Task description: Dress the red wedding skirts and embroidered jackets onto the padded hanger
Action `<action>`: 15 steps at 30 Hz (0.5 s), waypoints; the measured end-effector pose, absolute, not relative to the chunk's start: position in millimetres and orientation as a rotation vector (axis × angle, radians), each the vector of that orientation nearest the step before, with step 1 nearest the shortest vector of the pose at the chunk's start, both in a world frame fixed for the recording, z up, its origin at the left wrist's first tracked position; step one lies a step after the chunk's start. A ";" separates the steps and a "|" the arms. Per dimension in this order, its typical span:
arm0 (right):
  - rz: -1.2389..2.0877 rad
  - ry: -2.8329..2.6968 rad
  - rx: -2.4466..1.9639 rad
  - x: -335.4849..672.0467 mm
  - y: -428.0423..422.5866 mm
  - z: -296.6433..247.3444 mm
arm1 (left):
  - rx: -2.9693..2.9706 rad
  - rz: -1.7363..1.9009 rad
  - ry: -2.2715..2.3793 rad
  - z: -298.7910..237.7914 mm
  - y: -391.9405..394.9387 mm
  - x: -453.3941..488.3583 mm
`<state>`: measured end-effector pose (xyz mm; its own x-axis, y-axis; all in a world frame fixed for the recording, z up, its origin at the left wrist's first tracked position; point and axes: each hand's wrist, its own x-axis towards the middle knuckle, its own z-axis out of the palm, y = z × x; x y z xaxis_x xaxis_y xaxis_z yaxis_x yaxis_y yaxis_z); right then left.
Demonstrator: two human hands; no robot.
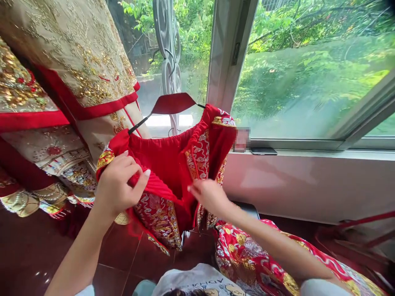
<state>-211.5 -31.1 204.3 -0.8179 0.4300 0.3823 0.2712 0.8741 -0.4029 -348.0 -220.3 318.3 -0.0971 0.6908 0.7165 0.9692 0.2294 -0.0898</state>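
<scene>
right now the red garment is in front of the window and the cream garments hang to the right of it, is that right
Not quite: the cream garments hang to the left of the red garment, as the head view shows. It is indeed in front of the window.

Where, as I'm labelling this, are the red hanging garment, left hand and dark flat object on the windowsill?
Red hanging garment (163,164), head view: its plain red inside.
Left hand (119,187), head view: its back.
Dark flat object (263,151), head view: its top.
</scene>
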 end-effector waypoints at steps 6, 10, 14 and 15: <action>0.268 -1.817 -0.785 -260.1 21.5 300.6 | -0.839 -0.649 -1.863 313.3 -172.4 -328.3; 0.330 -1.859 -0.944 -281.1 46.6 305.7 | -0.730 -0.692 -1.907 313.2 -181.0 -338.9; 0.374 -1.941 -0.955 -258.9 71.0 325.6 | -0.836 -0.594 -2.059 323.7 -213.7 -344.6; 0.373 -1.980 -0.930 -250.6 79.7 333.8 | -0.841 -0.558 -2.111 328.8 -220.5 -344.5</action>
